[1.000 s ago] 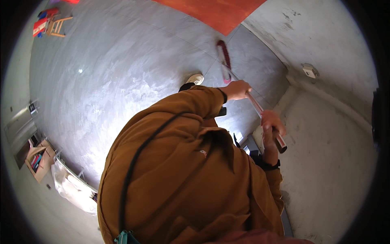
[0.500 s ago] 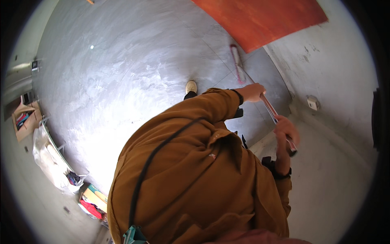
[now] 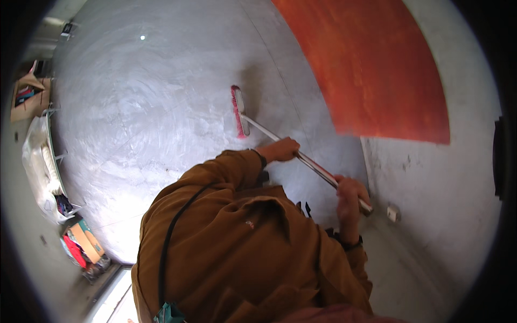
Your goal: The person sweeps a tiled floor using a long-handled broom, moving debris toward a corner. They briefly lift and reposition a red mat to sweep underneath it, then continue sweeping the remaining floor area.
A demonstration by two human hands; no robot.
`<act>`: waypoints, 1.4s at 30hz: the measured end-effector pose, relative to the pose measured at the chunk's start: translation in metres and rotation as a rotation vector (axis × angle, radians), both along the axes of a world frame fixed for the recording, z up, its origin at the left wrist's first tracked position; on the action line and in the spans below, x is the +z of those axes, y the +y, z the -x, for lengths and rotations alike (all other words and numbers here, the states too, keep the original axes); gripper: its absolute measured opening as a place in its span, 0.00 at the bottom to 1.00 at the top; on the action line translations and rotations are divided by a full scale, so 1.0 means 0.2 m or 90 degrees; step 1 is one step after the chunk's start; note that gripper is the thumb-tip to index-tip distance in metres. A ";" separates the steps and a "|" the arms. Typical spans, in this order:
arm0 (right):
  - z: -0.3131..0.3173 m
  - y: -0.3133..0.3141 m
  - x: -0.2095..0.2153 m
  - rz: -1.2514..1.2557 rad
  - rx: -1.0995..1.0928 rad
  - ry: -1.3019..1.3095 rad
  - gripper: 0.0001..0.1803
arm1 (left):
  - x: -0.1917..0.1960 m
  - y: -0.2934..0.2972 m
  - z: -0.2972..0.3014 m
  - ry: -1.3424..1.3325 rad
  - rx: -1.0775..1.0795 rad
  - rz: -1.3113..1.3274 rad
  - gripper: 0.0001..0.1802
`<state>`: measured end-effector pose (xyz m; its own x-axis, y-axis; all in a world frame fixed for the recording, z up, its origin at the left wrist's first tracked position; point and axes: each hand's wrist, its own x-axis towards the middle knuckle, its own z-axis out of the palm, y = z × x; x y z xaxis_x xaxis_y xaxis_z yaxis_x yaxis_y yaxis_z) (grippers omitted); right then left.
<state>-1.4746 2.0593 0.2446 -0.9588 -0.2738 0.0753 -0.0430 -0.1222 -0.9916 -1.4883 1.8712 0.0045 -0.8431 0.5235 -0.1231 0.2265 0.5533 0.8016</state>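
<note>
Both my hands are closed around the pole of a push broom (image 3: 264, 129), which slants across the floor. My left hand (image 3: 283, 149) grips the pole partway along. Nearer its end, close to the wall on the right, my right hand (image 3: 353, 195) holds it, with a short piece of the pole sticking out below. The broom's long narrow head (image 3: 240, 112) has a pale back and a red fringe, and it rests on the grey floor (image 3: 177, 102) ahead of me.
A large orange-red panel (image 3: 382, 70) lies along the right wall, where a socket box (image 3: 393, 213) sits low down. At left stand an open cardboard box (image 3: 33, 105), a rack wrapped in plastic (image 3: 40, 167) and another box (image 3: 87, 240) with red cloth beside it.
The broom head has swung left across the floor, away from the right wall. Both my hands have moved left with the pole, and my view has turned.
</note>
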 end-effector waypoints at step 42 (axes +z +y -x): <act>1.56 -1.13 -0.08 -0.068 0.633 0.142 0.10 | -0.22 -0.88 1.21 0.007 0.307 -0.113 0.13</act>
